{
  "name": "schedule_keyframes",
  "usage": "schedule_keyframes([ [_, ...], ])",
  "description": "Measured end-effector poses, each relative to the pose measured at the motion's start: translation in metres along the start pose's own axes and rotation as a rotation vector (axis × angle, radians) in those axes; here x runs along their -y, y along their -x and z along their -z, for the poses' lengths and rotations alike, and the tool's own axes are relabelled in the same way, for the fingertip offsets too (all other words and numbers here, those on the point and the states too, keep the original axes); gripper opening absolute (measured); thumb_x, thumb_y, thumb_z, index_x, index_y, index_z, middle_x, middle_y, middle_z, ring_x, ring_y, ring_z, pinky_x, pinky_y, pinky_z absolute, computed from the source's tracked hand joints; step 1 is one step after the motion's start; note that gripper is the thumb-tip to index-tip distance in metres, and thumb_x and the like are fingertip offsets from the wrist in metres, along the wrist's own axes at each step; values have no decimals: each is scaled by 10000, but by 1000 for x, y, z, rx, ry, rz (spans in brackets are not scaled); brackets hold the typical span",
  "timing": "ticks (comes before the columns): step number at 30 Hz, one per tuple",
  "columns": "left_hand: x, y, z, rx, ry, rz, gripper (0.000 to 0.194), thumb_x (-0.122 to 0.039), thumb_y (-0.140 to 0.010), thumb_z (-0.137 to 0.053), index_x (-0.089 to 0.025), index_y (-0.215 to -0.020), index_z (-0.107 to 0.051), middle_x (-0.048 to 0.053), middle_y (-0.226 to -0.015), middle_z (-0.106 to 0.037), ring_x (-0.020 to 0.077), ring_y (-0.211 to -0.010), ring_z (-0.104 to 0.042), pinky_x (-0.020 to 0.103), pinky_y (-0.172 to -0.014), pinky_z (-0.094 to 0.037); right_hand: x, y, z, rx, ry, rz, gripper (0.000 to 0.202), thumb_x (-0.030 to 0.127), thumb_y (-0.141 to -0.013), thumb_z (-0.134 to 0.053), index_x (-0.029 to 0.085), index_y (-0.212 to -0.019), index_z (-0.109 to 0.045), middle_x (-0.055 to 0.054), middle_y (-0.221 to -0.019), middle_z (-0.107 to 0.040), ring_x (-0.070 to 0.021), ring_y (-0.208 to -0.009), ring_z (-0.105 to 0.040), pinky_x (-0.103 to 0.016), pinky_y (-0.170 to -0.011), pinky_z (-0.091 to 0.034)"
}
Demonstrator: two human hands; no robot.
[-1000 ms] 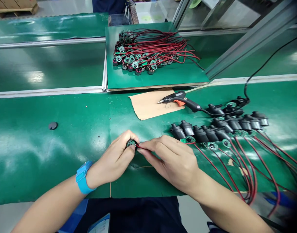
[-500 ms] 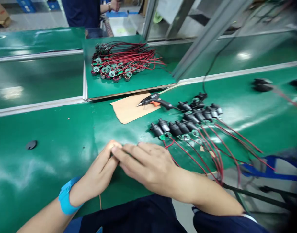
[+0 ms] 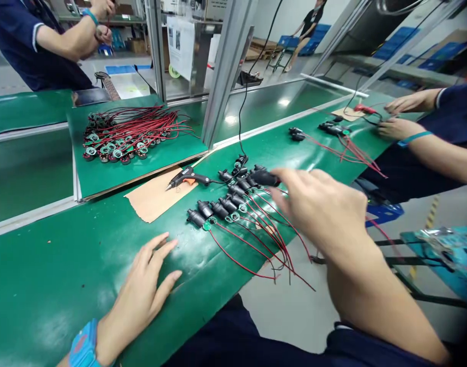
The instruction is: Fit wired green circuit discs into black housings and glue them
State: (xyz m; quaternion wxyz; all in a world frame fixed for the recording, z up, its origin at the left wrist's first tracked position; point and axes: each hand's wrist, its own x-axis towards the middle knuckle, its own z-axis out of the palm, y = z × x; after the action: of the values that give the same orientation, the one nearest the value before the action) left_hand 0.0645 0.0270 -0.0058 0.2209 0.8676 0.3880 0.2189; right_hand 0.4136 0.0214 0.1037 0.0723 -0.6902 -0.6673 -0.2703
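My right hand (image 3: 321,204) is closed, thumb and fingers gripping a black cylindrical motor housing (image 3: 264,176) at the far end of a group of like parts. More black motor housings (image 3: 220,209) lie in slanted rows on the green table, with green ring boards at their near ends and red and black wires trailing to the table edge. Over the table at the lower left is my left hand (image 3: 145,283), its fingers spread and nothing in it. A blue wristband (image 3: 84,344) is on that wrist.
A black glue gun (image 3: 189,178) lies on brown cardboard (image 3: 145,199). Behind it, a raised green board (image 3: 180,148) bears a heap of red-wired motors. A metal post (image 3: 225,71) stands behind the table. Co-workers' hands (image 3: 403,114) are at the right; another person (image 3: 57,46) stands at the back left.
My hands were together and have come apart. The right moved to the motor housings and grips one; the left opened. The view has swung right, bringing a co-worker into sight.
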Motion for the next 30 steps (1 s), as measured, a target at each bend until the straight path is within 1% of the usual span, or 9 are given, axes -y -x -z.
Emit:
schedule_keyframes([
  [2,4,-24,-10,-30,-118,-139,451,-284,-1001,-546,-266,-1441,-449,149,-1472,-504,311,-1321,-543,501,-1057,-517,-43,-12,-39,109,-86,-201,382,464,-964,-545,144,-1092,-711,-153,-807,-745,-225,-764,-664,-334,-512,-210],
  [5,6,-63,-25,-15,-268,-314,424,-172,-1001,-514,-242,-1418,-483,137,-1452,-537,326,-1373,-482,523,-1078,-481,-92,-23,-92,145,-164,-271,472,510,-981,-495,99,-1110,-688,-185,-866,-760,-165,-629,-628,-326,-523,-273],
  [10,2,-105,-36,110,-378,-347,324,-142,-990,-516,-187,-1309,-558,122,-1228,-640,302,-1171,-584,487,-964,-525,-119,-34,-137,127,-251,-340,389,485,-961,-559,118,-995,-681,-196,-848,-748,-210,-667,-634,-339,-626,-385],
  [13,1,-106,-37,164,-351,-246,198,-210,-979,-560,-176,-1171,-594,112,-1091,-630,274,-972,-604,447,-830,-549,-92,-48,-138,103,-305,-289,417,466,-964,-562,109,-1159,-657,-238,-1108,-725,-315,-986,-659,-403,-824,-441],
  [15,3,-100,-37,175,-275,-194,161,-221,-982,-549,-166,-1132,-568,124,-1108,-623,278,-990,-601,453,-845,-547,-55,-60,-130,139,-397,-152,421,491,-974,-548,169,-1226,-648,-158,-1226,-711,-309,-1148,-622,-413,-958,-433],
  [19,1,-78,-34,130,-54,-65,171,-196,-997,-477,-160,-1164,-475,111,-1056,-631,239,-937,-637,403,-834,-560,31,-82,-113,412,-496,201,549,593,-984,-477,164,-1298,-614,-135,-1258,-703,-320,-1173,-619,-438,-1012,-426],
  [22,-7,-60,-27,58,57,71,279,-270,-990,-542,-184,-1237,-443,100,-1096,-647,219,-937,-672,361,-817,-565,75,-93,-114,509,-462,242,587,622,-967,-484,117,-1227,-631,-201,-1184,-716,-369,-1127,-647,-481,-976,-434],
  [26,-18,-38,-14,-90,114,200,261,-365,-958,-637,-219,-1158,-553,57,-1034,-698,201,-906,-692,311,-779,-551,92,-104,-130,585,-456,238,514,563,-967,-504,90,-1118,-637,-254,-1148,-716,-403,-1055,-684,-492,-904,-462],
  [30,-19,-26,-5,-230,180,339,221,-363,-934,-671,-213,-1090,-627,19,-891,-715,163,-749,-674,267,-685,-514,88,-106,-139,641,-501,215,466,507,-970,-488,110,-1203,-561,-218,-1104,-736,-353,-979,-716,-396,-773,-497],
])
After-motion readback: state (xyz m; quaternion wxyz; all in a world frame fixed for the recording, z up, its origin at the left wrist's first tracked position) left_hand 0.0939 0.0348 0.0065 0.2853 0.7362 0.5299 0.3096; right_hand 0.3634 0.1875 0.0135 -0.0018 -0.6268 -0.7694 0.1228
